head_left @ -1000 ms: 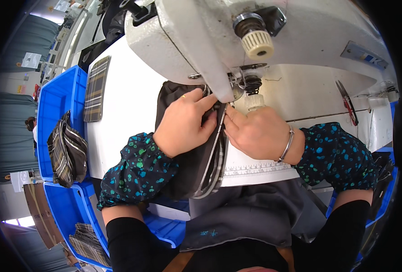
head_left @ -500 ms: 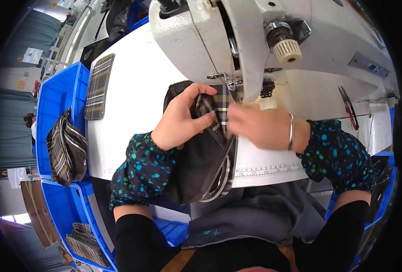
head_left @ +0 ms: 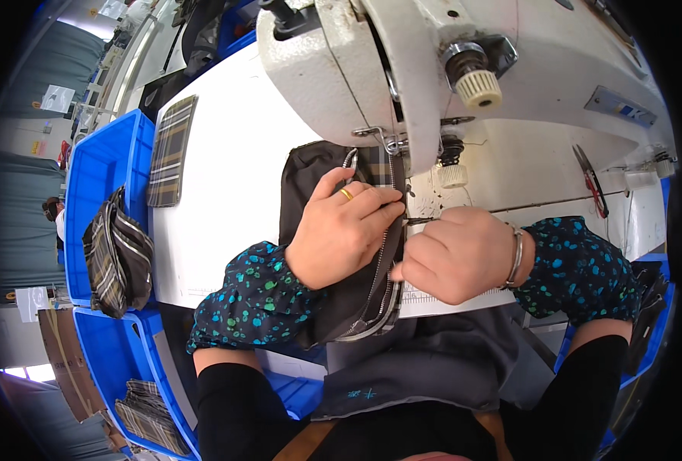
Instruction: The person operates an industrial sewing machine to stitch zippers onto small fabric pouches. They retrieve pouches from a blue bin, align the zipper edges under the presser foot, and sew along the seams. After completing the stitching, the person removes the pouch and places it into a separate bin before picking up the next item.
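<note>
A dark fabric piece (head_left: pixel 302 180) with plaid panels and a metal zipper (head_left: pixel 373 288) lies on the white table, its far end at the needle area of the sewing machine (head_left: pixel 425 84). My left hand (head_left: pixel 341 230), a ring on one finger, lies over the fabric with its fingers stretched along the zipper edge. Right of the zipper, my right hand (head_left: pixel 460 253) is closed, fingers curled. A small dark pointed thing (head_left: pixel 418 221) shows by its forefinger, too small to name. One fingertip touches the fabric's right edge.
Blue bins (head_left: pixel 79 230) with folded plaid pieces (head_left: pixel 118 257) stand at the left. A plaid panel (head_left: pixel 173 150) lies on the table's left side. Scissors (head_left: pixel 591 180) lie on the right, below the machine arm. A ruler strip runs along the near table edge.
My left hand has gone from pinching up a plaid fold to lying flat over the zipper. The right hand has come nearer and closed, and the fold is down.
</note>
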Demonstrator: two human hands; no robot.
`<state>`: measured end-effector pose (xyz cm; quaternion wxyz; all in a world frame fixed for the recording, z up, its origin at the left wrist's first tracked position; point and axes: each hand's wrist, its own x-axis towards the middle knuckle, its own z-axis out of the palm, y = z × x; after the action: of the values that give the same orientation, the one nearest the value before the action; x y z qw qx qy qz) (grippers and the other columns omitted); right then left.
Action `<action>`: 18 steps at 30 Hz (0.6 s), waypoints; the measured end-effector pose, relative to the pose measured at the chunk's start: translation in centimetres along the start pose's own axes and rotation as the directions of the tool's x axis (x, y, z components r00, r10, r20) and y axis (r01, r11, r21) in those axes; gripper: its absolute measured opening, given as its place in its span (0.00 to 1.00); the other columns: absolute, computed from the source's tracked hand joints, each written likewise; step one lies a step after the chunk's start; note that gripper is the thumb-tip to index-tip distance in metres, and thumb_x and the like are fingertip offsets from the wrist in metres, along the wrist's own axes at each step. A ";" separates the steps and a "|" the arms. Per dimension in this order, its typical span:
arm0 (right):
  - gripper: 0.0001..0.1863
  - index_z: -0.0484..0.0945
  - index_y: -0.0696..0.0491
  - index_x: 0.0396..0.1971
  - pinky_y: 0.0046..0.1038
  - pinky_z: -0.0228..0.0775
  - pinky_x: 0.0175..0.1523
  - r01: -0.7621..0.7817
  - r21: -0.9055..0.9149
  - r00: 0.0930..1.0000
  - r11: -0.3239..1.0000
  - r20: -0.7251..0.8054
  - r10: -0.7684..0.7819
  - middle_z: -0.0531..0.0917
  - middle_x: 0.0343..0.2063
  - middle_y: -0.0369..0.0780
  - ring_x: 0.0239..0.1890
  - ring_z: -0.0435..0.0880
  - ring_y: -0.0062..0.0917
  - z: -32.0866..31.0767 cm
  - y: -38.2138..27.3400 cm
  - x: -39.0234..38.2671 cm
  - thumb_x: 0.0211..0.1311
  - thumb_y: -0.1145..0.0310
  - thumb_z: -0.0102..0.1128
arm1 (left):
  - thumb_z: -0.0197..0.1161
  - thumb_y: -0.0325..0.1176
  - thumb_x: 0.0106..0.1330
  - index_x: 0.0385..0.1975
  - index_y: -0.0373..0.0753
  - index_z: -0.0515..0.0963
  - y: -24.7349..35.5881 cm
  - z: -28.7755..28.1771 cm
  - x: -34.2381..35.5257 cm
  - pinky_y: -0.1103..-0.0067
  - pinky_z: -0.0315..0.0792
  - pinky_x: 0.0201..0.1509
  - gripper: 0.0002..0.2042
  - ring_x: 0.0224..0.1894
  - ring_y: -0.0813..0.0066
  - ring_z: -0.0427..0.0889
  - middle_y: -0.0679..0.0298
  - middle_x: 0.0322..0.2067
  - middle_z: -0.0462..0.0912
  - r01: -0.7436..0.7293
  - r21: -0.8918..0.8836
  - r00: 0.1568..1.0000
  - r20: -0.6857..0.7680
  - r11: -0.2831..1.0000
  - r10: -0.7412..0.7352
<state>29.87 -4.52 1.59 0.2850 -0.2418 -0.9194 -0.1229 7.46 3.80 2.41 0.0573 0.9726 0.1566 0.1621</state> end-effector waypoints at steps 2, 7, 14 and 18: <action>0.08 0.81 0.53 0.21 0.22 0.65 0.24 0.030 0.013 0.998 0.999 0.054 -0.031 0.75 0.22 0.36 0.20 0.74 0.21 0.5 -0.1 -0.4 0.47 0.64 0.65 | 0.70 0.27 0.55 0.46 0.42 0.87 -0.1 0.0 0.0 0.61 0.65 0.69 0.17 0.49 0.71 0.83 0.68 0.50 0.85 0.018 -0.031 1.000 0.009 0.999 -0.017; 0.09 0.84 0.56 0.23 0.22 0.65 0.23 0.012 -0.114 0.998 0.993 0.069 -0.004 0.76 0.21 0.37 0.19 0.75 0.20 1.6 -1.2 -0.5 0.47 0.65 0.64 | 0.70 0.25 0.55 0.44 0.43 0.88 0.0 -0.1 0.2 0.62 0.66 0.66 0.16 0.47 0.69 0.84 0.68 0.51 0.87 0.084 -0.091 0.996 -0.005 0.992 -0.085; 0.13 0.85 0.64 0.26 0.24 0.68 0.20 -0.038 -0.147 0.993 0.988 0.106 0.054 0.83 0.23 0.47 0.17 0.78 0.22 2.0 -1.7 -0.7 0.45 0.67 0.63 | 0.68 0.25 0.60 0.46 0.44 0.89 0.9 -0.5 0.7 0.61 0.67 0.62 0.15 0.46 0.68 0.85 0.69 0.49 0.88 0.122 -0.070 0.992 0.025 0.990 -0.121; 0.13 0.85 0.64 0.25 0.26 0.69 0.18 -0.041 -0.091 0.994 0.995 0.098 0.050 0.85 0.26 0.53 0.15 0.80 0.25 2.0 -1.6 -1.1 0.45 0.68 0.63 | 0.69 0.27 0.59 0.47 0.43 0.88 1.6 -0.3 1.0 0.60 0.67 0.63 0.15 0.46 0.68 0.83 0.69 0.49 0.86 0.122 -0.015 0.992 0.019 0.992 -0.122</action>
<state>28.93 -5.53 -0.76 0.2302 -0.2810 -0.9204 -0.1446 8.76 2.59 3.23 0.0762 0.9622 0.2140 0.1505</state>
